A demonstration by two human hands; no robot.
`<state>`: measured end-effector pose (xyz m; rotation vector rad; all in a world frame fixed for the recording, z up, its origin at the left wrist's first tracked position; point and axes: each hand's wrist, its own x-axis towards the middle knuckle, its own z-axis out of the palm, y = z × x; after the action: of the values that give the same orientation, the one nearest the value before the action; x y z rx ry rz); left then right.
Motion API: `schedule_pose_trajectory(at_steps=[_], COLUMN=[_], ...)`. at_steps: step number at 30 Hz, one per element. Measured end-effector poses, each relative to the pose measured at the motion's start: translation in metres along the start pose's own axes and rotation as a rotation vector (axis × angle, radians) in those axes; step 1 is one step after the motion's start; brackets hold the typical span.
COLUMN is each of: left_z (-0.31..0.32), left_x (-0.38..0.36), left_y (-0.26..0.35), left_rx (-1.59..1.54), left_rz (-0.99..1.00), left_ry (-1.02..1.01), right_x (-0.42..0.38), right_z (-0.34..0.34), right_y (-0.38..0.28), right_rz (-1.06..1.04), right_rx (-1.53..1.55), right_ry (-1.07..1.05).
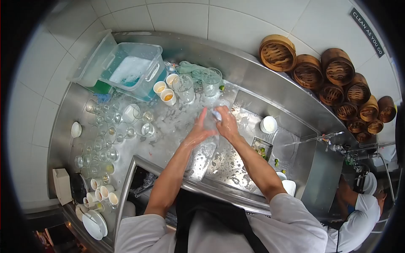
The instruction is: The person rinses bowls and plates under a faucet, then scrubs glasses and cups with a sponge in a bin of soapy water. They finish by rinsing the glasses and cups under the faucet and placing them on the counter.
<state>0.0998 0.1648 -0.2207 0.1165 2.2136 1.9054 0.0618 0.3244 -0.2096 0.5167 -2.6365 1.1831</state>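
Observation:
Over the wet steel counter, my left hand (200, 131) is held with its fingers stretched out and thumb apart, holding nothing. Close beside it my right hand (228, 123) has its fingers curled round a pale, sudsy wad (217, 114), whose exact kind is blurred. Both hands look wet. Just beyond them stand two large clear glass vessels (184, 89), the right one (211, 82) in front of a green cloth (190, 68). White paper cups (168, 98) with yellowish contents are grouped left of the glass vessels.
A clear plastic tub (143, 80) of soapy water stands at the back left. Many glasses (110, 134) crowd the left counter. To the right is a recessed sink (236, 168) with a white bowl (268, 125) and running tap (333, 135). Bamboo steamers (310, 71) line the ledge; another person (358, 215) is at lower right.

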Motion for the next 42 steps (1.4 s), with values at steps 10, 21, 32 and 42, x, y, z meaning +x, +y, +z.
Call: schedule_pose_trajectory(at_steps=[10,21,32,42], left_z=[0.015,-0.040,-0.169,-0.136], left_x=[0.028,0.044,-0.064,-0.075], left_y=[-0.081,-0.070,-0.075,-0.080], left_rx=[-0.881,-0.542,-1.897,-0.733], left_rz=[-0.261,-0.140,0.087,-0.271], left_ry=[0.040,0.486,0.559,0.396], right_x=[0.008,0.056,0.058,-0.001], right_z=[0.012,0.070,0.235,0.176], right_y=[-0.006,-0.153,-0.185,-0.093], right_rz=[0.471,-0.056,-0.259,0.163], right_rx=[1.343,0.144,-0.263,0.101], right_ry=[-0.048,-0.009,-0.733,-0.348])
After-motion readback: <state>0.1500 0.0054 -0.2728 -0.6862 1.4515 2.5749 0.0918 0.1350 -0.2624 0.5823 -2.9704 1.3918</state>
